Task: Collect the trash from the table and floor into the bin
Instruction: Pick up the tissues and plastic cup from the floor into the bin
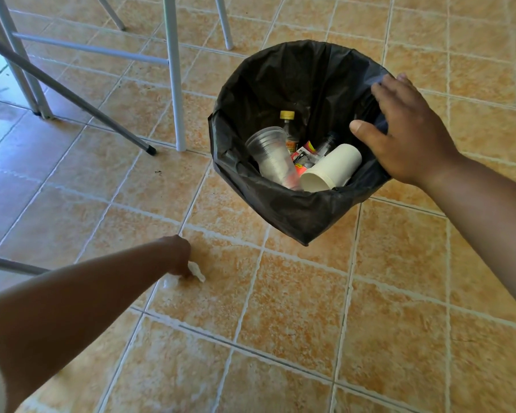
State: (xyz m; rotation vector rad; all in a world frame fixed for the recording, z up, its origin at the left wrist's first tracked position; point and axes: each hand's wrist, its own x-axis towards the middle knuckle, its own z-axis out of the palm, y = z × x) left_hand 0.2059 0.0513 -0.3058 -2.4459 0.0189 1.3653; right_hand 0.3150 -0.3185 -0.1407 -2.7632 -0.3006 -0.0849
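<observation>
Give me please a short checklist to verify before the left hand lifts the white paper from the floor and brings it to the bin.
1. Grip: the left hand pinches the crumpled white paper scrap on the orange tiled floor: ok.
2. Whole scrap held: cannot tell; a white bit shows beside the wrist, perhaps separate.
3. Bin steady: the right hand rests on the rim of the black bag-lined bin: ok.
4. Mouth open, with room above the clear plastic cup and the white paper cup: ok.
5. Path from scrap to bin: ok; the white metal table leg stands off to the side.
</observation>
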